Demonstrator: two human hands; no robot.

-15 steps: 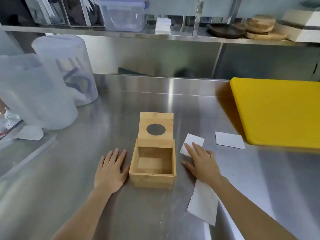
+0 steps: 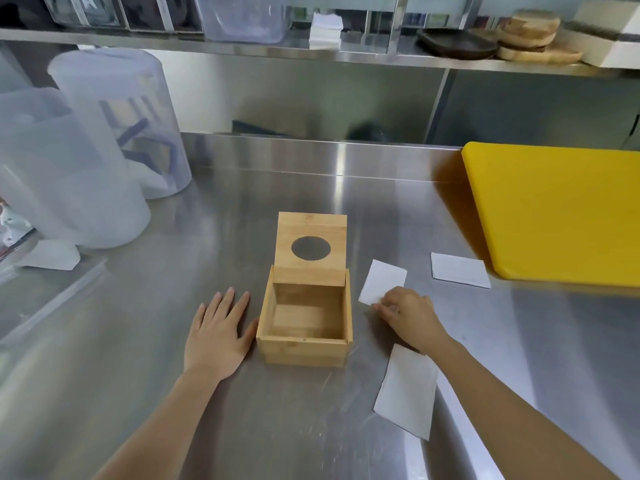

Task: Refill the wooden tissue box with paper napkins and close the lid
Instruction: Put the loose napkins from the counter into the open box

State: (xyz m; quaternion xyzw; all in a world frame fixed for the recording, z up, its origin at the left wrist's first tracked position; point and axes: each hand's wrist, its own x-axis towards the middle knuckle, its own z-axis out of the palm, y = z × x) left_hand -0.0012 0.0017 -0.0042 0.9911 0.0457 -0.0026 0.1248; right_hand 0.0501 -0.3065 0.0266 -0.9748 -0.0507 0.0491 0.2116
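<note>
The wooden tissue box point(image 2: 304, 349) stands open and empty on the steel counter, its lid point(image 2: 311, 247) with a round hole tilted up at the back. My left hand point(image 2: 218, 332) lies flat on the counter against the box's left side. My right hand point(image 2: 408, 315) is just right of the box, fingers curled and pinching the near edge of a white napkin point(image 2: 382, 280). A second napkin point(image 2: 408, 389) lies under my right forearm. A third napkin point(image 2: 459, 270) rests farther right.
A yellow cutting board point(image 2: 561, 213) fills the right side of the counter. Translucent plastic containers point(image 2: 86, 161) stand at the left. The shelf above holds a stack of white napkins point(image 2: 325, 31), a plastic tub and wooden plates point(image 2: 530, 36).
My right hand's fingers went from lying flat on the napkin to curling and pinching its near edge. The left hand and the box have stayed in place.
</note>
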